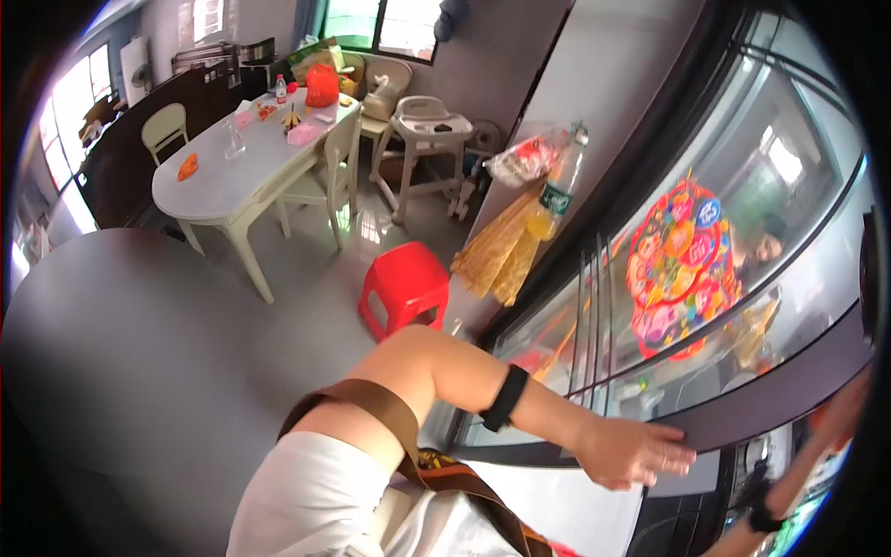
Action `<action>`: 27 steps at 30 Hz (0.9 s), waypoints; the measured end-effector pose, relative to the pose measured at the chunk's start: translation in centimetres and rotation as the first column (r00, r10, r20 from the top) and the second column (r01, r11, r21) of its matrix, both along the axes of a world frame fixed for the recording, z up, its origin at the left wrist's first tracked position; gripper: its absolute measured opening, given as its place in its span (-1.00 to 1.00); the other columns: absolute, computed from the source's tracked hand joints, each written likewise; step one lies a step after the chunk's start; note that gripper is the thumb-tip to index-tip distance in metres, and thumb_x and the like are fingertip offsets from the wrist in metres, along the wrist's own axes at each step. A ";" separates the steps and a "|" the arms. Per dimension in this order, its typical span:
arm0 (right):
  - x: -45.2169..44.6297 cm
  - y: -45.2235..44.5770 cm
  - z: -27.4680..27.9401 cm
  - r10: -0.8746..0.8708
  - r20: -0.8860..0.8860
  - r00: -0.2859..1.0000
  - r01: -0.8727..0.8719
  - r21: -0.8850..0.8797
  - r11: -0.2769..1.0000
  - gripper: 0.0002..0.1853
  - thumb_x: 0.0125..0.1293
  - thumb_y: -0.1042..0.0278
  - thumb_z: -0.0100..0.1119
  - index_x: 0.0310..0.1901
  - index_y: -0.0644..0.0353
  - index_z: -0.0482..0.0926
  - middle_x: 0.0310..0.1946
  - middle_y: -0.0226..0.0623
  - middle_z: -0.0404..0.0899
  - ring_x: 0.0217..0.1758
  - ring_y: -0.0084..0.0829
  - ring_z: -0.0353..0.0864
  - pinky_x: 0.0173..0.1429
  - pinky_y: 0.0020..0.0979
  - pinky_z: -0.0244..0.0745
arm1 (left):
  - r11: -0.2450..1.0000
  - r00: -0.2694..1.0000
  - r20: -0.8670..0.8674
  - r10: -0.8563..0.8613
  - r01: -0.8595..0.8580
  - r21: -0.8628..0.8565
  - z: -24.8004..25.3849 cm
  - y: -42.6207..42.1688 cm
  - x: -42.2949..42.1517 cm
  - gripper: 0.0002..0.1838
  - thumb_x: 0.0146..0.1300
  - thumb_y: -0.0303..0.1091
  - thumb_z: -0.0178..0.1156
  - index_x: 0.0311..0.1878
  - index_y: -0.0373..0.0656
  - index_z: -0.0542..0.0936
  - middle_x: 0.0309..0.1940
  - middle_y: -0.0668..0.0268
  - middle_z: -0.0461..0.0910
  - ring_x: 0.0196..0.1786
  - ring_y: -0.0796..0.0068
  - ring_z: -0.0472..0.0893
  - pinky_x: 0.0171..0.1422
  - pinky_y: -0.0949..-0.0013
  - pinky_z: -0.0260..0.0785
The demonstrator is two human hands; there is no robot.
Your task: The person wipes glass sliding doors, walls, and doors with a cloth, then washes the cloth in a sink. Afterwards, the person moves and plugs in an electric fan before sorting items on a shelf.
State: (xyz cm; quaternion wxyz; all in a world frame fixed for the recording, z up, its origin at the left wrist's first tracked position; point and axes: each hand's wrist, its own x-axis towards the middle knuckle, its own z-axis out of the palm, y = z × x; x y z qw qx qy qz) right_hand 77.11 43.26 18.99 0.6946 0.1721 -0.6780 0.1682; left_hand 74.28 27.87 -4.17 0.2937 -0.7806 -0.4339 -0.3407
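My left hand (639, 452), a black band around its wrist, lies with stretched fingers against the dark frame (770, 395) of a glass door. Nothing shows in its grip. At the far right edge is my right hand (843, 410), beside the same frame; its fingers are blurred and partly cut off. A colourful red paper decoration (682, 269) is stuck on the door glass. A person's reflection shows faintly in the pane.
A red plastic stool (406, 290) stands on the grey floor ahead. Behind it are a white dining table (209, 190) with small items, chairs and a high chair (432, 130). A bottle (555, 200) and yellowish bags (501, 249) hang beside the door.
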 end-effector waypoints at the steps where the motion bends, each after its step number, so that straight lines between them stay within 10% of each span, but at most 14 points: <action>1: 0.7 0.6 -2.3 0.119 0.005 0.993 -0.118 -0.074 0.990 -0.51 0.47 0.11 -0.15 0.22 0.37 0.35 0.17 -0.16 0.39 0.22 -0.36 0.38 0.30 -0.31 0.22 | 0.999 0.996 0.071 0.043 -0.045 0.026 -0.7 -1.6 0.1 -0.75 -0.01 -0.40 0.21 -0.27 -0.35 0.50 0.28 -0.17 0.21 0.41 -0.16 0.14 0.39 -0.19 0.09; 3: 2.2 1.6 -8.4 0.182 0.054 0.982 -0.172 -0.148 0.974 -0.50 0.48 0.11 -0.15 0.24 0.37 0.34 0.20 -0.16 0.38 0.25 -0.36 0.37 0.34 -0.31 0.20 | 0.999 0.954 0.296 0.042 -0.046 0.005 -3.1 -5.3 0.1 -0.69 0.04 -0.44 0.20 -0.12 -0.24 0.43 0.31 -0.11 0.17 0.40 -0.18 0.15 0.36 -0.13 0.17; 6: 3.7 -0.9 -23.2 -0.382 0.137 0.914 0.383 0.020 0.924 -0.53 0.46 0.24 -0.16 0.23 0.44 0.30 0.20 0.01 0.39 0.30 -0.11 0.34 0.35 -0.21 0.18 | 0.939 0.718 0.630 0.294 -0.095 -0.330 -6.7 -12.2 0.9 -0.65 0.17 -0.40 0.19 0.04 -0.13 0.43 0.23 0.01 0.27 0.26 0.01 0.33 0.28 0.16 0.29; 8: 5.4 -5.5 -30.5 -0.247 0.319 0.915 0.307 -0.151 0.940 -0.58 0.46 0.31 -0.18 0.26 0.35 0.31 0.23 -0.07 0.36 0.33 -0.23 0.33 0.37 -0.30 0.16 | 0.872 0.455 0.780 0.430 0.013 -0.489 -11.3 -15.7 0.9 -0.60 0.22 -0.27 0.20 0.11 -0.12 0.42 0.23 0.07 0.29 0.30 0.06 0.32 0.26 0.20 0.31; 9: 5.4 -7.7 -35.4 0.194 0.272 0.943 0.043 -0.675 0.737 -0.56 0.46 0.27 -0.16 0.27 0.31 0.30 0.18 -0.12 0.41 0.23 -0.27 0.41 0.30 -0.33 0.25 | 0.824 0.258 0.834 0.487 0.180 -0.537 -13.5 -17.5 0.9 -0.52 0.23 -0.20 0.21 0.19 -0.09 0.37 0.28 0.08 0.24 0.34 0.08 0.26 0.29 0.17 0.29; 13: 9.6 -14.4 -42.7 0.604 0.186 0.775 0.088 -0.978 0.188 -0.77 0.30 0.39 -0.08 -0.20 0.27 0.59 -0.39 -0.27 0.60 -0.51 -0.56 0.47 -0.48 -0.50 0.32 | 0.658 -0.317 0.658 0.683 0.657 -0.368 -18.7 -23.5 2.2 -0.14 0.17 0.07 0.27 0.45 0.09 0.06 0.44 0.14 -0.05 0.47 0.16 0.02 0.36 0.01 0.18; 14: 10.8 -17.4 -41.5 0.782 0.173 0.599 0.173 -0.981 0.086 -0.76 0.31 0.33 -0.06 -0.19 0.23 0.59 -0.36 -0.21 0.61 -0.47 -0.51 0.52 -0.46 -0.47 0.35 | 0.631 -0.354 0.612 0.707 0.706 -0.321 -19.1 -24.6 2.6 -0.06 0.14 0.11 0.29 0.47 0.14 -0.01 0.46 0.15 -0.13 0.50 0.16 -0.05 0.37 -0.04 0.15; 15: 11.1 -20.3 -41.5 0.686 0.168 0.708 0.202 -0.979 0.031 -0.76 0.31 0.33 -0.06 -0.19 0.23 0.59 -0.36 -0.21 0.61 -0.47 -0.51 0.52 -0.46 -0.47 0.35 | 0.623 -0.345 0.602 0.721 0.702 -0.344 -20.0 -25.2 3.5 -0.06 0.11 0.13 0.30 0.46 0.11 0.01 0.43 0.14 -0.03 0.47 0.16 0.04 0.34 -0.01 0.21; 17: 10.8 -24.8 -43.2 0.795 -0.321 0.515 0.475 -0.666 -0.576 -0.62 0.30 0.05 0.04 -0.09 0.22 0.55 -0.14 -0.12 0.57 -0.13 -0.23 0.56 -0.22 -0.16 0.45 | 0.530 -0.301 0.602 0.739 0.811 -0.246 -23.0 -26.3 4.7 -0.06 0.06 0.09 0.36 0.42 0.02 0.08 0.33 0.17 0.20 0.36 0.19 0.27 0.25 0.05 0.33; 20: 13.6 -29.4 -41.0 0.996 0.006 0.086 0.437 -0.899 -0.032 -0.60 0.30 0.08 0.07 -0.05 0.29 0.55 -0.12 -0.10 0.57 0.00 -0.21 0.54 0.09 -0.25 0.42 | 0.517 -0.373 0.575 0.728 0.850 -0.103 -25.7 -27.8 7.0 -0.36 0.14 -0.10 0.35 0.22 -0.07 0.31 -0.03 0.28 0.55 -0.07 0.43 0.61 -0.17 0.42 0.56; 22: 16.0 -30.1 -39.5 0.863 0.452 -0.225 0.381 -0.775 0.505 -0.65 0.36 0.11 0.03 -0.21 0.31 0.54 -0.21 -0.14 0.59 -0.11 -0.22 0.58 -0.06 -0.18 0.48 | 0.382 -0.193 0.547 0.815 0.888 -0.256 -26.3 -28.1 6.9 -0.52 0.23 -0.16 0.20 0.18 -0.10 0.38 -0.04 0.29 0.56 -0.08 0.45 0.60 -0.11 0.42 0.52; 24: 19.4 -30.5 -39.1 0.532 0.837 -0.124 -0.226 -0.546 0.807 -0.63 0.34 0.09 0.05 -0.21 0.32 0.57 -0.22 -0.10 0.61 -0.16 -0.17 0.59 0.00 -0.20 0.45 | 0.309 -0.010 0.539 0.843 0.827 -0.469 -25.7 -28.0 7.1 -0.64 0.39 -0.19 -0.08 0.16 -0.11 0.44 0.01 0.32 0.55 0.00 0.45 0.57 -0.04 0.45 0.46; 25: 20.5 -30.7 -34.5 0.426 0.827 -0.368 -0.196 -0.517 0.833 -0.66 0.29 0.10 0.09 -0.25 0.28 0.61 -0.26 -0.05 0.61 -0.12 -0.10 0.58 0.05 -0.20 0.41 | 0.265 0.075 0.533 0.843 0.804 -0.532 -25.6 -27.7 7.1 -0.65 0.38 -0.21 -0.06 0.15 -0.12 0.44 -0.01 0.32 0.55 -0.01 0.45 0.57 -0.04 0.44 0.46; 27: 19.9 -33.6 -32.7 0.542 0.836 -0.081 -0.278 -0.541 0.794 -0.63 0.26 -0.01 0.07 -0.26 0.15 0.64 -0.29 -0.09 0.63 -0.10 -0.04 0.58 -0.01 0.12 0.30 | 0.148 0.238 0.514 0.824 0.785 -0.602 -25.9 -26.7 7.4 -0.65 0.36 -0.23 -0.02 0.14 -0.14 0.45 -0.03 0.32 0.56 -0.03 0.47 0.57 -0.04 0.44 0.46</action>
